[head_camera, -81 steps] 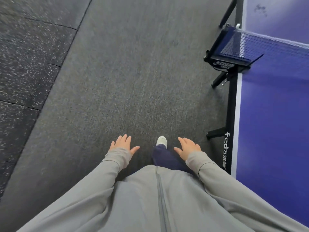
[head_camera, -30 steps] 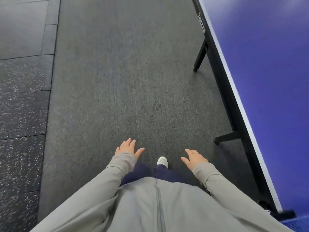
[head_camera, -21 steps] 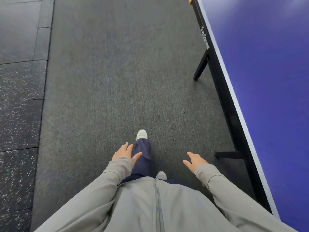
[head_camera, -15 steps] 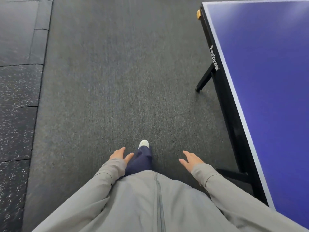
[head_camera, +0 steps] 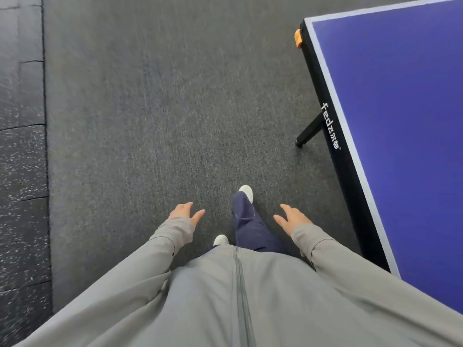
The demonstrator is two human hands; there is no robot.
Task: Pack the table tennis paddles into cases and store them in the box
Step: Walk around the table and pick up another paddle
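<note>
No paddle, case or box shows in the head view. My left hand hangs low over the grey carpet, fingers apart and holding nothing. My right hand is level with it on the other side of my legs, also spread and holding nothing. Grey sleeves cover both arms. A blue table tennis table runs along my right side, and its near corner shows at the upper right.
The table's black frame edge and a black leg stand close on my right. An orange corner guard sits at the table corner. Grey carpet stretches ahead, with dark speckled rubber tiles on the left.
I have walked along the table past the net to its end corner, which has come into view. My right foot has stepped forward. Both hands stay spread and hold nothing.
</note>
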